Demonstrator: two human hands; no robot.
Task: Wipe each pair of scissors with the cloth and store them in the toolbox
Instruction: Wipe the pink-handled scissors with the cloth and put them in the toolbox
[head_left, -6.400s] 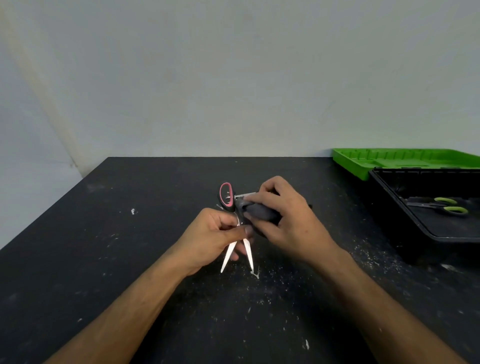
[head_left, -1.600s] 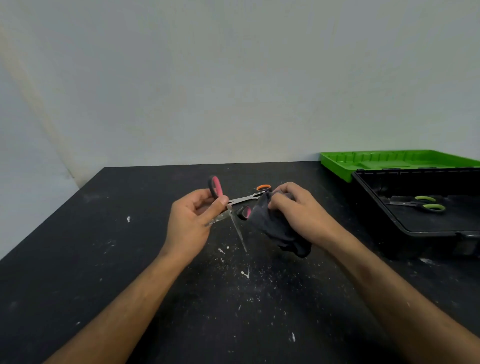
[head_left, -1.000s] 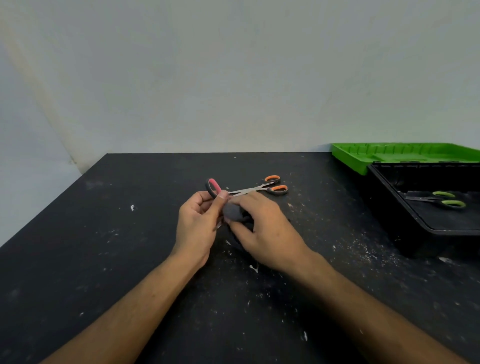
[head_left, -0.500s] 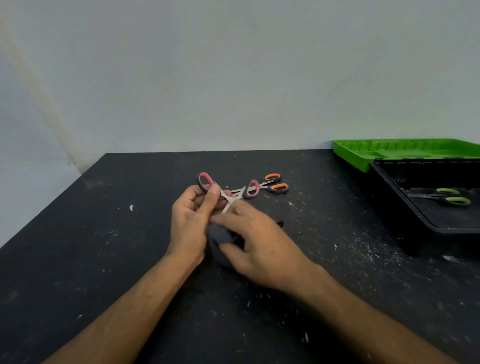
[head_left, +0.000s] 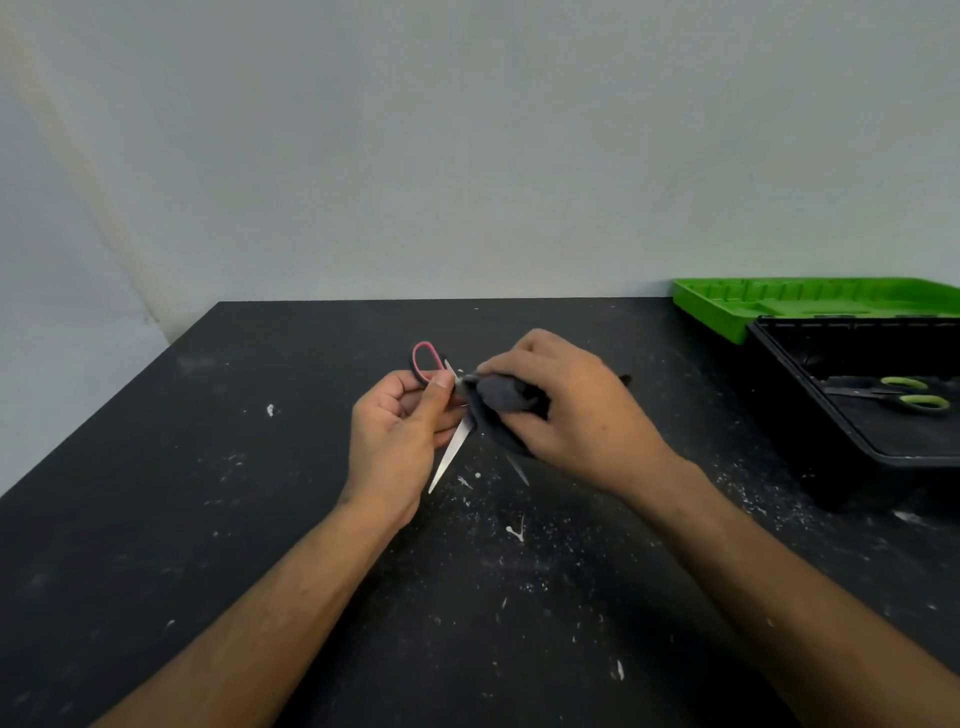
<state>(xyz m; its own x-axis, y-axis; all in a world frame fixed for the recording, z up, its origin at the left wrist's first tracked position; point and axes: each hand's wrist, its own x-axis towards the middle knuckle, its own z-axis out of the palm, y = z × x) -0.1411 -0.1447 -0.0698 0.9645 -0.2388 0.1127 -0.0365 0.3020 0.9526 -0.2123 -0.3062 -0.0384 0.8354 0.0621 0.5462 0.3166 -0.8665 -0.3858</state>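
While left hand (head_left: 400, 436) grips pink scissors (head_left: 441, 400) | right hand (head_left: 566, 410) clutches cloth (head_left: 498, 410) | toolbox (head_left: 779, 364) apart.

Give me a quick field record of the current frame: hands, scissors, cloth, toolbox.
left hand: grips pink-handled scissors near the handle, blades open, tips toward the person
right hand: holds dark cloth against one blade
green-handled scissors: lying inside the toolbox
toolbox: black, open, at right on the table; green lid behind
orange scissors: not visible now
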